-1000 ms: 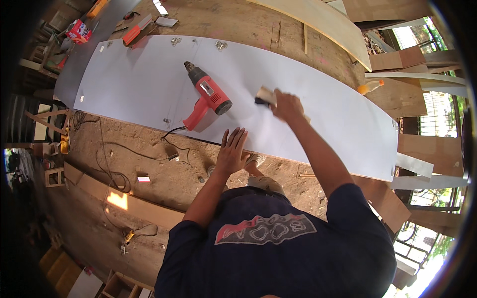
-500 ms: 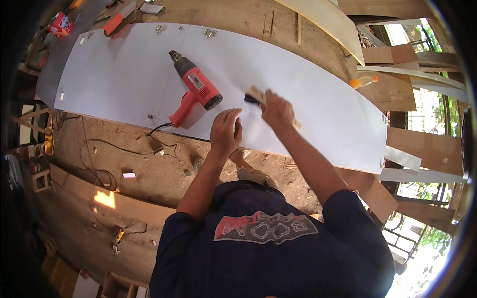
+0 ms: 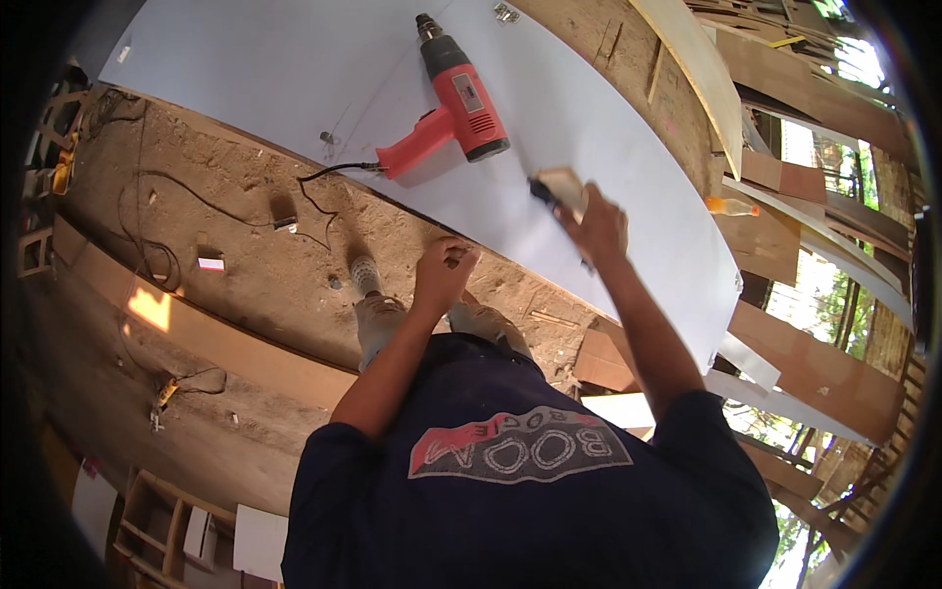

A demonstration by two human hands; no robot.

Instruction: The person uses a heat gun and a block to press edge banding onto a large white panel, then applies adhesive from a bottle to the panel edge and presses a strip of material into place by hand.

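A wooden-handled brush with dark bristles (image 3: 564,187) is in my right hand (image 3: 601,231), tilted over the right part of a long pale panel (image 3: 628,147). My fingers wrap its handle and hide part of it. My left hand (image 3: 446,273) hovers by the panel's near edge, its fingers curled in, with nothing visible in them. On the panel, left of the brush, a red and black heat gun (image 3: 463,106) lies on its side. Its nozzle points away from me, and its black cord (image 3: 339,169) runs over the near edge.
Metal hinges (image 3: 505,14) sit along the panel's far edge. A bottle with an orange cap (image 3: 731,206) lies beyond it on the right. Wooden boards (image 3: 814,353) are stacked at the right. A cable (image 3: 211,208) trails over the dirt floor, near a long plank (image 3: 211,329).
The view has swung, so the panel and heat gun appear turned. My left hand has drawn back from the panel to its near edge and curled up. The brush has tilted in my right hand.
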